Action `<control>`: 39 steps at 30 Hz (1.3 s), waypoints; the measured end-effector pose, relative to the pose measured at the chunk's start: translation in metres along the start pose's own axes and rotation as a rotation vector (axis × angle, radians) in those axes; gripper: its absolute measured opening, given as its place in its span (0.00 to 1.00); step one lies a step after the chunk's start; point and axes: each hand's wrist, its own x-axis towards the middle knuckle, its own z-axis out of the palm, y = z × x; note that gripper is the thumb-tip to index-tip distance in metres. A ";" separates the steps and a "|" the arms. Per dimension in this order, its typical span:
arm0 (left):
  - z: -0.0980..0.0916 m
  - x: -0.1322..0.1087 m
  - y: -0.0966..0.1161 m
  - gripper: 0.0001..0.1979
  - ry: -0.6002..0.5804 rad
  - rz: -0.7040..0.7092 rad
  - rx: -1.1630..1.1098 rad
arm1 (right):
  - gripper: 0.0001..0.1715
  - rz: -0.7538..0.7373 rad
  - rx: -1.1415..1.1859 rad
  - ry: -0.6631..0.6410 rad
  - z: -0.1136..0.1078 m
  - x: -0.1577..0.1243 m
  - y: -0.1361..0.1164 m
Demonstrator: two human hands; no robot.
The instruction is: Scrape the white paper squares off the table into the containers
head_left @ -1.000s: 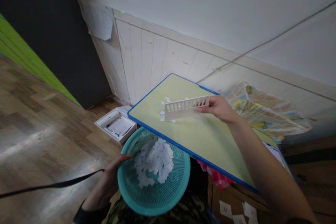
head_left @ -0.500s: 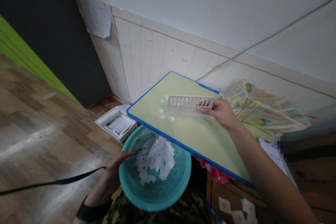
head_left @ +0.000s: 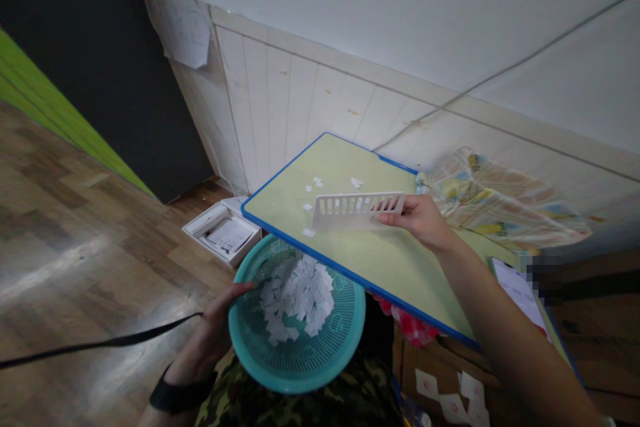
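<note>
My left hand (head_left: 224, 312) is closed on the left rim of a teal plastic basket (head_left: 295, 383), which sits over my lap just under the table edge. Inside the basket lies a heap of small white paper pieces (head_left: 300, 293). My right hand (head_left: 417, 217) grips the right end of a white slotted plastic divider (head_left: 345, 219), with the thumb on the near side. The divider stands on edge on the yellow-green table top (head_left: 395, 260). Several loose white pieces (head_left: 308, 207) lie around its left end and behind it.
A patterned cloth bag (head_left: 500, 203) lies at the table's right back, by the wall. Papers on a clipboard (head_left: 520, 297) rest at the right end. On the floor are an open white box (head_left: 223, 237) at left and printed cards (head_left: 453, 407) below the table.
The divider has come slightly toward me across the table, pushing a white piece nearer the front edge. White pieces behind it now show. The basket stays in my left hand.
</note>
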 end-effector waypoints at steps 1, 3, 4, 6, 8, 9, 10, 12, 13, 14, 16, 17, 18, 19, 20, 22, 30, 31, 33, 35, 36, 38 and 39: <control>0.000 0.000 0.000 0.13 0.003 0.008 0.003 | 0.16 -0.002 -0.005 -0.002 -0.002 -0.001 0.000; 0.001 -0.001 0.000 0.12 0.012 0.030 0.003 | 0.14 -0.017 -0.015 0.009 -0.005 -0.002 0.001; 0.001 -0.001 -0.001 0.12 0.016 0.039 0.001 | 0.14 -0.024 -0.015 0.021 -0.005 -0.002 0.002; 0.001 0.000 -0.001 0.11 0.020 0.050 -0.008 | 0.14 -0.026 -0.010 0.050 -0.005 -0.002 0.002; 0.001 0.000 -0.001 0.12 0.012 0.049 -0.015 | 0.16 -0.009 -0.008 0.064 -0.004 -0.001 0.002; 0.002 -0.001 -0.001 0.12 0.005 0.047 -0.018 | 0.16 0.001 -0.008 0.064 -0.003 0.000 0.002; 0.002 -0.001 -0.001 0.12 0.001 0.043 -0.021 | 0.16 0.008 -0.007 0.064 -0.002 0.001 0.002; 0.002 -0.002 -0.001 0.12 -0.002 0.033 -0.018 | 0.16 0.015 0.001 0.069 -0.003 0.002 0.003; 0.003 -0.002 0.000 0.11 0.000 0.033 -0.015 | 0.17 0.015 0.005 0.076 -0.004 0.002 0.004; 0.003 -0.002 -0.001 0.11 0.001 0.034 -0.011 | 0.17 0.012 0.005 0.087 -0.006 0.003 0.005; 0.003 -0.002 -0.001 0.10 -0.002 0.030 -0.008 | 0.17 0.003 -0.008 0.116 -0.011 0.002 0.008; 0.003 -0.001 -0.001 0.09 -0.006 0.028 -0.012 | 0.17 -0.001 -0.014 0.130 -0.012 0.002 0.008; 0.003 -0.001 -0.001 0.08 -0.010 0.023 -0.016 | 0.17 -0.005 -0.015 0.142 -0.013 0.001 0.008; 0.003 -0.001 -0.002 0.08 -0.013 0.018 -0.019 | 0.17 -0.007 -0.012 0.148 -0.013 0.000 0.008; 0.002 0.000 -0.002 0.07 -0.014 0.014 -0.021 | 0.16 -0.008 -0.003 0.148 -0.012 -0.001 0.007; 0.003 -0.001 -0.002 0.06 -0.014 0.012 -0.023 | 0.15 -0.016 0.013 0.130 -0.007 -0.003 0.005; 0.003 -0.002 -0.001 0.11 -0.009 0.028 -0.018 | 0.17 -0.023 -0.019 0.079 0.002 -0.002 0.005; 0.003 -0.002 -0.001 0.11 -0.010 0.034 -0.012 | 0.16 -0.028 -0.026 0.091 0.000 -0.001 0.006; 0.003 -0.003 -0.001 0.11 -0.019 0.032 -0.006 | 0.17 -0.035 -0.047 0.119 -0.003 -0.002 0.007; 0.004 -0.003 -0.001 0.11 -0.017 0.030 -0.010 | 0.17 -0.050 -0.064 0.152 -0.004 -0.006 0.006; 0.005 -0.004 -0.001 0.11 -0.009 0.031 -0.012 | 0.16 -0.059 -0.067 0.171 -0.003 -0.008 0.005; 0.005 -0.004 -0.001 0.11 -0.001 0.031 -0.009 | 0.15 -0.067 -0.062 0.199 0.002 -0.014 0.002; 0.005 -0.003 -0.001 0.11 -0.004 0.028 -0.005 | 0.14 -0.068 -0.058 0.202 0.006 -0.017 0.001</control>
